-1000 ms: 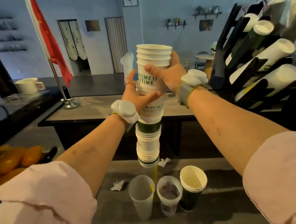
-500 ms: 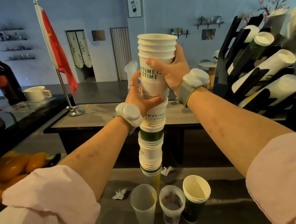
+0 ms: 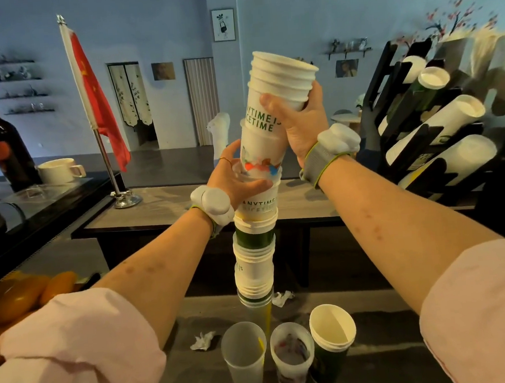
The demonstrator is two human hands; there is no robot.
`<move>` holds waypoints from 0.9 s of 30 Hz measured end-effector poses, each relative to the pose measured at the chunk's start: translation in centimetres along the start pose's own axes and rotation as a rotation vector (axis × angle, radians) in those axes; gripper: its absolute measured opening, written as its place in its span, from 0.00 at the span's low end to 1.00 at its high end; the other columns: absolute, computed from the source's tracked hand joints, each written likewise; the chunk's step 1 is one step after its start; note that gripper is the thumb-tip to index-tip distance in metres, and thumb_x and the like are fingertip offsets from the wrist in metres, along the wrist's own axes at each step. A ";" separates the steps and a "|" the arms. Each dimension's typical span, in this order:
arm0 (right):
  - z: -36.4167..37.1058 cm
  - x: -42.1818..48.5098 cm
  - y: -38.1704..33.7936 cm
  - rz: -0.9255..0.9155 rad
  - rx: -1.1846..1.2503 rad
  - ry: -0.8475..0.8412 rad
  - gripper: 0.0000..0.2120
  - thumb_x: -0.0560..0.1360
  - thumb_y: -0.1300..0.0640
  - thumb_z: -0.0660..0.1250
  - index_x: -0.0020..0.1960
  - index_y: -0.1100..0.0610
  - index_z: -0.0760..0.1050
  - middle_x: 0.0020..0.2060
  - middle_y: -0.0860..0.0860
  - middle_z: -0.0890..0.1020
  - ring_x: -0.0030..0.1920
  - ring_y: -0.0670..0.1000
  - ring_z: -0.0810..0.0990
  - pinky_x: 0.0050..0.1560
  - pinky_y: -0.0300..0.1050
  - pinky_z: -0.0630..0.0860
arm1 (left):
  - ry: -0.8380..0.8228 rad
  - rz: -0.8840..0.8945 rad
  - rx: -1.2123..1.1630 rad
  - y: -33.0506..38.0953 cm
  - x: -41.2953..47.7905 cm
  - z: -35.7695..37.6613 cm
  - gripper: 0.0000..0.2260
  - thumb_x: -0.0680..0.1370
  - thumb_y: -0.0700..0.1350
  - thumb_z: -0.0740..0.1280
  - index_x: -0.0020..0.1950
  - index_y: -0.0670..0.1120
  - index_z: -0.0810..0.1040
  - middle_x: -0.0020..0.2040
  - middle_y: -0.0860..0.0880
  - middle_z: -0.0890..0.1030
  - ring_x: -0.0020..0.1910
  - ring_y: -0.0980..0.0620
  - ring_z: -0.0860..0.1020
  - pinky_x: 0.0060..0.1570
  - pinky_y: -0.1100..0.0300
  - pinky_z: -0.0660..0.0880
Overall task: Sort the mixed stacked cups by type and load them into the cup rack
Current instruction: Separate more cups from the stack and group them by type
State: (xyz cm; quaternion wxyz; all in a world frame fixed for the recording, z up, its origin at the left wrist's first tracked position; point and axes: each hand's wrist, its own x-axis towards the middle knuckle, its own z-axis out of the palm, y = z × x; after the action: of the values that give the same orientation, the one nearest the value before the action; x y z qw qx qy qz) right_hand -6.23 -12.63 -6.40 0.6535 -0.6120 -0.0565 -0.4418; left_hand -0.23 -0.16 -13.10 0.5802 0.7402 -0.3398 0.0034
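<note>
At the far left a dark wine bottle (image 3: 3, 143) is seen on a black counter, with a white mug (image 3: 60, 171) just to its right and a red flag (image 3: 95, 91) on a chrome stand beyond that. Near the centre, the tall mixed cup stack (image 3: 254, 251) is gripped near its top by the left hand (image 3: 235, 180), the fingers being wrapped around a clear printed cup. A tilted bundle of white paper cups (image 3: 272, 109) is clamped in the right hand (image 3: 303, 122), its base still seated in the stack's top. On the near table, a clear plastic cup (image 3: 244, 353), a printed clear cup (image 3: 292, 356) and a dark green paper cup (image 3: 330, 344) are stood side by side. At the far right, the black cup rack (image 3: 414, 126) is partly loaded with cup sleeves lying slanted.
</note>
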 end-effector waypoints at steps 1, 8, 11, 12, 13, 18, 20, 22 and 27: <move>-0.1 0.0 0.0 -0.001 0.011 0.014 0.28 0.67 0.61 0.76 0.62 0.54 0.66 0.52 0.49 0.80 0.51 0.47 0.81 0.49 0.44 0.81 | -0.005 0.000 0.009 0.0 0.2 -0.2 0.41 0.67 0.42 0.77 0.74 0.52 0.58 0.53 0.54 0.79 0.55 0.53 0.77 0.60 0.54 0.73; 0.4 0.9 -1.4 -0.062 -0.008 0.002 0.27 0.68 0.60 0.75 0.62 0.54 0.65 0.53 0.51 0.79 0.53 0.49 0.81 0.51 0.45 0.81 | 0.010 0.017 -0.044 1.3 1.1 -0.9 0.44 0.65 0.43 0.78 0.74 0.54 0.57 0.61 0.48 0.78 0.61 0.48 0.77 0.65 0.41 0.70; 0.7 1.2 -1.6 -0.081 -0.007 0.002 0.29 0.66 0.58 0.76 0.62 0.55 0.65 0.54 0.52 0.79 0.53 0.51 0.81 0.52 0.47 0.81 | 0.008 0.025 -0.062 1.6 1.5 -1.2 0.45 0.64 0.43 0.78 0.74 0.55 0.57 0.61 0.48 0.79 0.61 0.48 0.77 0.64 0.40 0.71; 0.8 1.3 -1.8 -0.090 -0.007 0.009 0.30 0.65 0.57 0.76 0.62 0.55 0.66 0.54 0.53 0.80 0.53 0.51 0.81 0.51 0.46 0.81 | 0.005 0.030 -0.071 1.7 1.6 -1.2 0.44 0.65 0.43 0.78 0.74 0.55 0.57 0.61 0.49 0.79 0.60 0.48 0.78 0.64 0.41 0.71; 0.8 1.5 -2.0 -0.101 -0.002 0.016 0.30 0.65 0.56 0.76 0.62 0.56 0.66 0.55 0.54 0.80 0.53 0.51 0.81 0.51 0.45 0.81 | -0.002 0.033 -0.087 1.7 1.8 -1.2 0.43 0.65 0.41 0.77 0.74 0.54 0.57 0.59 0.49 0.79 0.59 0.49 0.78 0.64 0.42 0.72; 0.8 2.5 -3.5 -0.154 0.056 0.062 0.30 0.66 0.58 0.76 0.63 0.59 0.66 0.56 0.56 0.79 0.54 0.53 0.81 0.51 0.47 0.81 | -0.040 -0.010 -0.074 0.2 1.7 -0.9 0.40 0.65 0.42 0.78 0.72 0.55 0.61 0.58 0.51 0.78 0.58 0.50 0.77 0.62 0.44 0.73; 0.8 2.7 -3.9 -0.146 0.096 0.083 0.31 0.65 0.57 0.76 0.63 0.60 0.66 0.56 0.57 0.79 0.54 0.53 0.81 0.52 0.50 0.81 | -0.026 -0.014 -0.036 -0.7 1.6 -0.7 0.39 0.65 0.44 0.78 0.71 0.53 0.63 0.61 0.49 0.77 0.60 0.48 0.76 0.63 0.45 0.73; 0.7 2.8 -4.3 -0.118 0.162 0.107 0.33 0.64 0.54 0.76 0.63 0.61 0.66 0.56 0.58 0.79 0.54 0.54 0.81 0.52 0.52 0.81 | -0.043 -0.013 0.006 -1.2 1.5 -0.7 0.38 0.65 0.46 0.78 0.71 0.50 0.63 0.62 0.48 0.76 0.61 0.48 0.75 0.63 0.45 0.73; 0.4 1.9 -3.9 -0.035 0.190 0.105 0.38 0.59 0.47 0.76 0.63 0.61 0.69 0.55 0.59 0.81 0.54 0.57 0.82 0.51 0.59 0.81 | -0.104 -0.024 0.072 -1.4 1.3 -1.4 0.43 0.65 0.48 0.78 0.74 0.50 0.58 0.67 0.48 0.72 0.64 0.48 0.72 0.65 0.45 0.71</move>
State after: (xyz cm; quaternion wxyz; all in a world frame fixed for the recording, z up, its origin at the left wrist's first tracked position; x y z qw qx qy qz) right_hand -7.37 -12.76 -2.22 0.7028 -0.5224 -0.0745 -0.4771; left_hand 1.99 0.51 -13.38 0.5349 0.7638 -0.3601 -0.0299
